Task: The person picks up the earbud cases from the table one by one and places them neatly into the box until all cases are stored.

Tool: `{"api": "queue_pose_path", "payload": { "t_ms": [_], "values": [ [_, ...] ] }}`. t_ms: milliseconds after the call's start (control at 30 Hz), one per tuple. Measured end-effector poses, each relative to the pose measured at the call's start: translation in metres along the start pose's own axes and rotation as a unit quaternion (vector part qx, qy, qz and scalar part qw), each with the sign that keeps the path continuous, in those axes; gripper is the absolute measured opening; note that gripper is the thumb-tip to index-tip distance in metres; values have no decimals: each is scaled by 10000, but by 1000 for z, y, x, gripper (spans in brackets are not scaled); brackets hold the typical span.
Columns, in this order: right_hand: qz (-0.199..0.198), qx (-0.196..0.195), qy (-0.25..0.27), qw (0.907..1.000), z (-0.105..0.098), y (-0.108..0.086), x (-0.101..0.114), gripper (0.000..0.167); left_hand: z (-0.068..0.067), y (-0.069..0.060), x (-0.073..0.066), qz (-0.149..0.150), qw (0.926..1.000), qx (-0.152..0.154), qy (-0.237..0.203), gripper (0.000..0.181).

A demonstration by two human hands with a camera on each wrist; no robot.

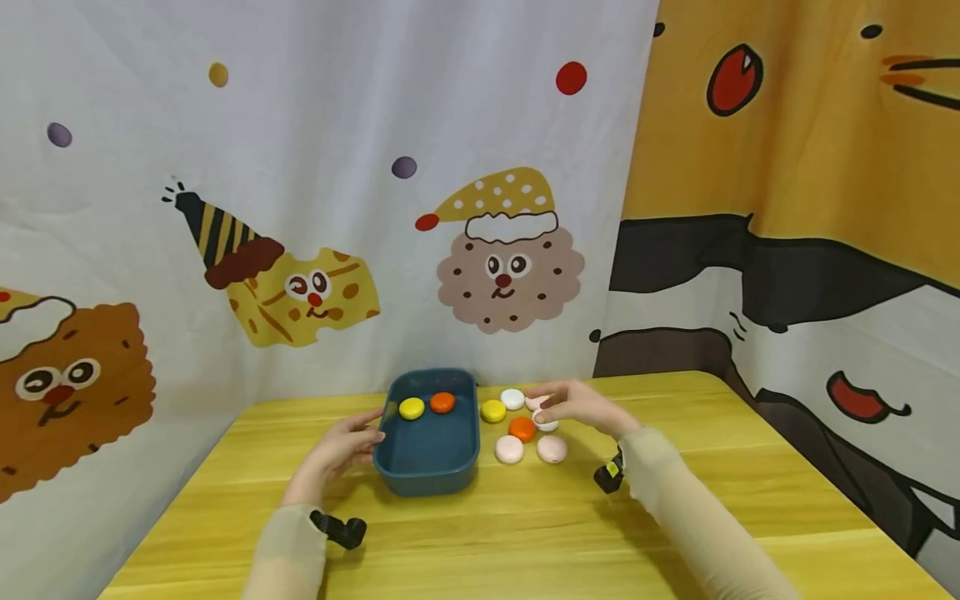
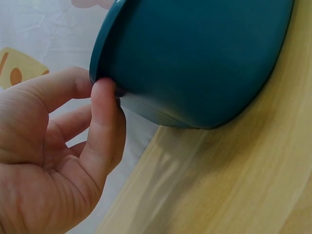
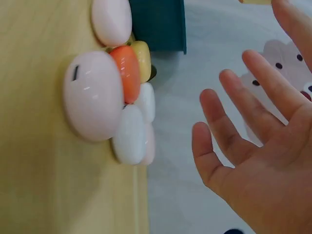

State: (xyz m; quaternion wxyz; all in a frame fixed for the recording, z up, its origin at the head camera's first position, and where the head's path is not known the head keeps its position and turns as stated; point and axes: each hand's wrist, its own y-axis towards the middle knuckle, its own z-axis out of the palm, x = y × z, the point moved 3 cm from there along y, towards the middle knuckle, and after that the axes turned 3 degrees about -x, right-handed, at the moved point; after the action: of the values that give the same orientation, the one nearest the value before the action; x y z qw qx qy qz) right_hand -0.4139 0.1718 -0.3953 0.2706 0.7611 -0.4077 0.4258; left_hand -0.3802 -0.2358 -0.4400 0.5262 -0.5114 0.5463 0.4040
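The tub [image 1: 427,483] is plain dark teal. In it lie a glossy yellow disc [image 1: 412,408] and an orange disc [image 1: 442,403]; beside it, the loose discs [image 1: 509,450] are yellow, orange, white and pale pink, one pink one with a short black mark. The counter [image 1: 450,550] is yellow with streaky wood grain. Sleeves [image 1: 697,517] are plain beige. The white curtain [image 1: 322,108] carries purple, red and mustard dots and a yellow cheese [image 1: 345,283] in a black-and-yellow striped hat [image 1: 225,237].

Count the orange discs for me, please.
2. One orange disc is inside the blue bin, beside a yellow disc; the other orange disc is on the table among pale discs. Another could be hidden behind the right hand.
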Motion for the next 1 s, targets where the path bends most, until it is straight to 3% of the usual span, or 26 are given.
{"api": "queue_pose_path", "payload": {
  "t_ms": [267,500,1000],
  "values": [
    [-56,272,352,9990,3,-8,-26,48,-2,1,-2,26,10000,56,-49,62],
    [172,194,525,9983,5,-17,-46,53,0,0,0,33,10000,66,-30,63],
    [176,324,330,9988,4,-25,-60,51,0,0,0,93,10000,20,-5,61]
  ]
}}
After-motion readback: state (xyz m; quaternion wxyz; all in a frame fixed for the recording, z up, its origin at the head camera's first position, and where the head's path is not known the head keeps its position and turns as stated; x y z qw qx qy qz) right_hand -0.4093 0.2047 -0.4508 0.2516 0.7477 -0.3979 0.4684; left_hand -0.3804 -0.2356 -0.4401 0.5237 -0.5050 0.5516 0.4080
